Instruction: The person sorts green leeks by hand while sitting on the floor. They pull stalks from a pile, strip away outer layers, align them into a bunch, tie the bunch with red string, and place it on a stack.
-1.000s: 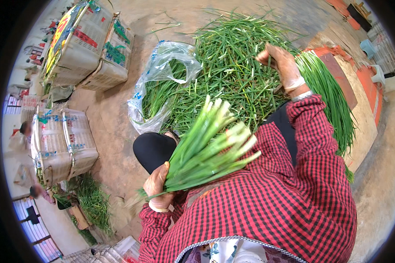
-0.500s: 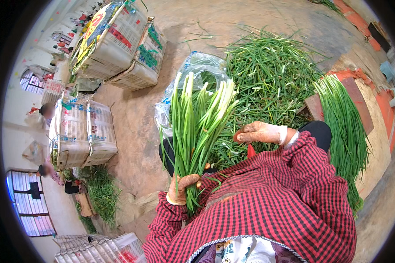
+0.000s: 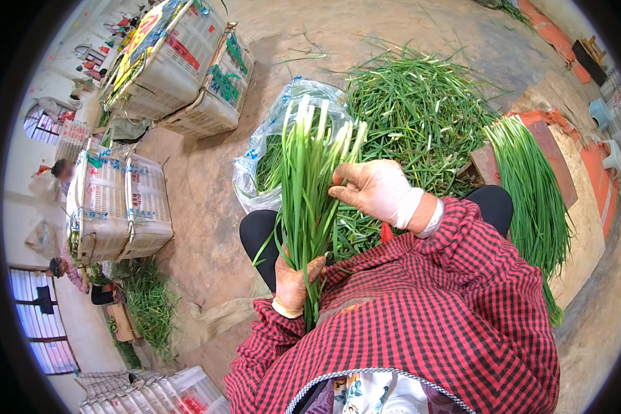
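Observation:
My left hand (image 3: 297, 281) is closed around the lower, leafy part of a bunch of garlic chives (image 3: 309, 165). The bunch stands nearly upright over my lap, its pale stalk ends pointing away from me. At the right edge of the bunch, my right hand (image 3: 379, 192) has its thumb and fingers drawn together on the chives; exactly which stalks they pinch is hidden. Beyond my knees spreads a loose heap of chives (image 3: 421, 110). Left of that heap, an open clear plastic bag (image 3: 250, 169) has greens inside.
To my right, a neat pile of chives (image 3: 531, 193) lies across a brown board (image 3: 555, 162). White plastic crates (image 3: 152, 200) stand stacked at the left, with more crates (image 3: 179, 76) farther off. Two people are at the far left, near another green heap (image 3: 145, 303). More white crates (image 3: 186, 390) are at lower left.
My right hand has moved up and left, from beside the bunch to its right edge. The bunch has become narrower and more upright; my left hand still grips it.

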Motion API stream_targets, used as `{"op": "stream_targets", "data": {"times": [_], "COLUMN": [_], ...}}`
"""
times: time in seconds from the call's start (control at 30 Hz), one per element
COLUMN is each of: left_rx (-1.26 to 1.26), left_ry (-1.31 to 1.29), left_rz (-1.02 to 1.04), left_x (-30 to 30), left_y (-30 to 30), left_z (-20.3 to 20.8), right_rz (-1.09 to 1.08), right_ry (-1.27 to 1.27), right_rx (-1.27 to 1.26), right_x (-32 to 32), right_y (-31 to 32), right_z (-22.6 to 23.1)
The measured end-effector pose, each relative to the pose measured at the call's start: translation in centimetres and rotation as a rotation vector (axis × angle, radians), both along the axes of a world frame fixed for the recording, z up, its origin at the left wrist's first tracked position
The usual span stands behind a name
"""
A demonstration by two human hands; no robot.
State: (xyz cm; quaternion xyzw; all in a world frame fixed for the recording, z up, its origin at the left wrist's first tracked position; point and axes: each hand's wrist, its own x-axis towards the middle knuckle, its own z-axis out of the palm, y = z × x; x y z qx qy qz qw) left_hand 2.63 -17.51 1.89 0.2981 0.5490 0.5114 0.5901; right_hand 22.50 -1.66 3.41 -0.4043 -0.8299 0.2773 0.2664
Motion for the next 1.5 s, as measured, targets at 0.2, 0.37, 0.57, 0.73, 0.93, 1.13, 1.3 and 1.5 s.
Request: {"op": "stream_targets", "data": {"times": [0.2,0.37,0.57,0.73,0.93,1.13,1.3,1.5], "left_rx": [0.034,0.113,0.192,0.091,-0.033,-0.081,-0.089,-0.026], "left_ry": [0.043,0.117,0.149,-0.202,-0.561,-0.717,-0.675,-0.562], "left_rz": [0.019,0.022,0.035,-0.021,-0.119,-0.384,-0.281,-0.203], "left_x": [-0.4,-1.1,-0.2,-0.6,-2.7,-2.7,-2.0,-1.8], "left_y": [-0.2,-0.2,0.3,1.6,1.1,1.3,1.3,1.2], "left_z": [-0.3,-1.3,-1.8,0.7,-1.2,-2.2,-1.5,-1.4], "right_rz": [0.028,-0.061,0.155,0.806,0.224,-0.155,-0.080,-0.022], "right_ry": [0.102,-0.004,0.153,0.198,0.180,0.884,0.807,0.869], "right_rx": [-0.126,-0.104,-0.177,-0.538,-0.705,-0.607,-0.696,-0.517], "right_x": [-1.9,-1.1,-2.8,0.0,5.3,7.9,6.7,4.9], "right_y": [-1.3,-0.5,-3.1,-6.4,-1.5,3.0,4.1,3.2], "right_z": [-0.5,1.1,-0.7,-0.2,-4.6,0.5,3.4,3.0]}}
